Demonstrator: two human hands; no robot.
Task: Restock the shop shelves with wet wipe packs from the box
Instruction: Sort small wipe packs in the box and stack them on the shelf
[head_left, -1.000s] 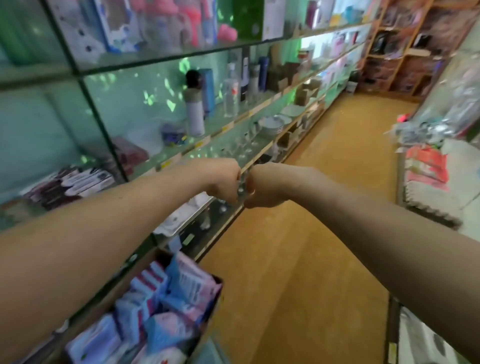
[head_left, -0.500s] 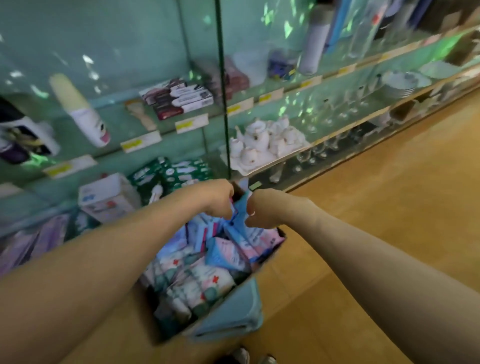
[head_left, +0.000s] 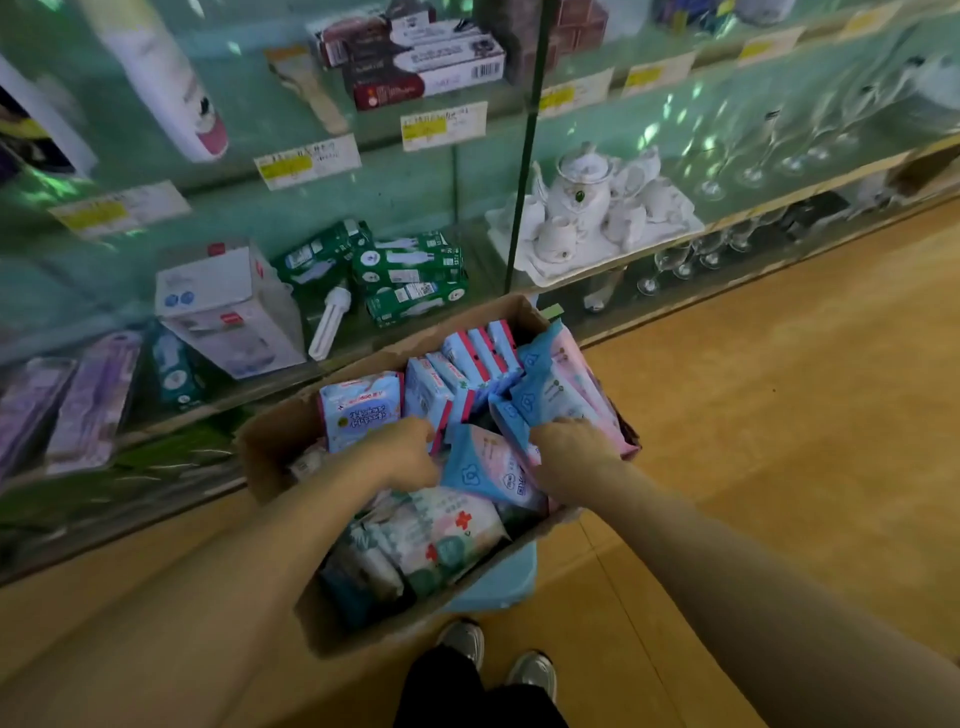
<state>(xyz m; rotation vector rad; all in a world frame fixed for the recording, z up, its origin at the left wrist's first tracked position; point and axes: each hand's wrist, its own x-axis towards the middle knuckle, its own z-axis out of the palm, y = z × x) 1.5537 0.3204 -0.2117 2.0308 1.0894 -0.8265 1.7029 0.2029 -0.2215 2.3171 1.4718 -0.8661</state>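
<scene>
Left hand (head_left: 402, 452), right hand (head_left: 569, 452) now sunk deeper into box (head_left: 270, 452), fishing out stock. I see right clutching blue pack (head_left: 485, 467); left's grasp hidden, can't tell.

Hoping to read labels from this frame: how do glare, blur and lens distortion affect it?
Head view throughout: pale green reflections speckle the glass shelves; price tags smear unreadable; shelf edges bow from the wide lens; forearms near the camera are soft; wet wipe packs in the box are sharpest.

Only a red cross (head_left: 464, 521) shows, on one wipe pack (head_left: 441, 543).
</scene>
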